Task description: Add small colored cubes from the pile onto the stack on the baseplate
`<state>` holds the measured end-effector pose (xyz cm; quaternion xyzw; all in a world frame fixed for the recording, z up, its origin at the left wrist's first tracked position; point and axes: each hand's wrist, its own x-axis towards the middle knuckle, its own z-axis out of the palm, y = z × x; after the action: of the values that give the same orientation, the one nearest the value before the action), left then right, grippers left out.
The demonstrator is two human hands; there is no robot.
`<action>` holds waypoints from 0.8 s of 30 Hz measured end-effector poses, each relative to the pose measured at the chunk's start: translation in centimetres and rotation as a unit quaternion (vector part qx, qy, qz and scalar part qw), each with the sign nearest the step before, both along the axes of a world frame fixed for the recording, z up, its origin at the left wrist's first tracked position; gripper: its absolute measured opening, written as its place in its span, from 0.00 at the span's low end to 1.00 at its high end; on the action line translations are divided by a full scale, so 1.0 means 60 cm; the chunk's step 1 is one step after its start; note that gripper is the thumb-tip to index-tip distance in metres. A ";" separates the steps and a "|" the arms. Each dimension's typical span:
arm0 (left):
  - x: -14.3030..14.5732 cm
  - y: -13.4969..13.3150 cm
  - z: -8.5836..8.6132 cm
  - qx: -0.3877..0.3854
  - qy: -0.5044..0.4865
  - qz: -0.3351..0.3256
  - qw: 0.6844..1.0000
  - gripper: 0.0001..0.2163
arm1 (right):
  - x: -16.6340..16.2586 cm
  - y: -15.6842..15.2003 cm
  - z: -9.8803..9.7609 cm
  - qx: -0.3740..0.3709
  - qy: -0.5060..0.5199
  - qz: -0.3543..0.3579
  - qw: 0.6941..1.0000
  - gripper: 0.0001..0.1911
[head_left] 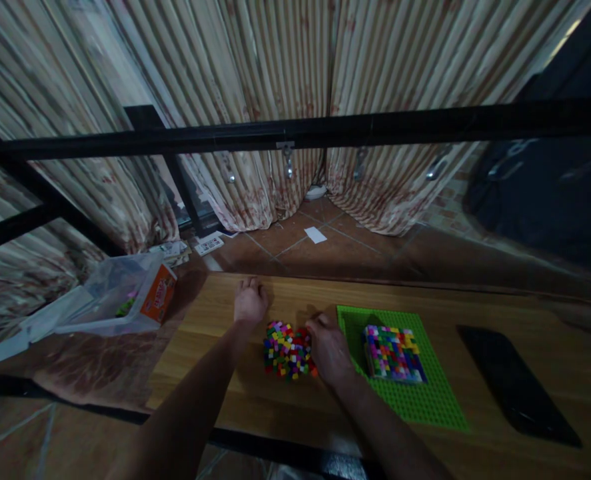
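Note:
A loose pile of small multicoloured toy bricks [282, 350] lies on the wooden table between my hands. My right hand [329, 347] is at the pile's right side, its thumb and fingers drawn together at the bricks; what sits between the fingertips is too small to make out. Just beyond the pile, toward the table's far edge, my left hand [251, 301] rests on the wood with fingers curled under and partly hidden. To the right is a green studded baseplate [438, 400], bearing a block built of many coloured bricks [394, 353].
A dark flat slab [518, 387] lies at the table's right. On the floor to the left stands a clear plastic bin [120, 287] with an orange label. A black metal bar [315, 133] with hanging clips crosses in front of the curtains [275, 73].

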<state>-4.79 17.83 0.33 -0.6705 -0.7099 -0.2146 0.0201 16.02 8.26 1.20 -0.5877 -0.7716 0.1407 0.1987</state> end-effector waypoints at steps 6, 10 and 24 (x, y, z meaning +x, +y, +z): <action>-0.007 0.001 -0.004 -0.001 0.021 0.003 1.000 0.11 | -0.006 0.001 0.001 -0.027 0.013 -0.014 0.999 0.16; -0.010 0.002 -0.007 0.008 0.023 0.003 1.000 0.11 | -0.005 0.000 0.008 -0.043 0.037 0.004 0.998 0.18; -0.018 0.006 -0.007 0.017 0.036 -0.018 0.999 0.11 | 0.005 -0.013 0.040 -0.034 0.043 0.011 0.998 0.18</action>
<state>-5.89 18.22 -0.12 -0.6901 -0.6927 -0.2029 0.0527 16.31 7.49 3.60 -0.5794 -0.7632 0.1945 0.2098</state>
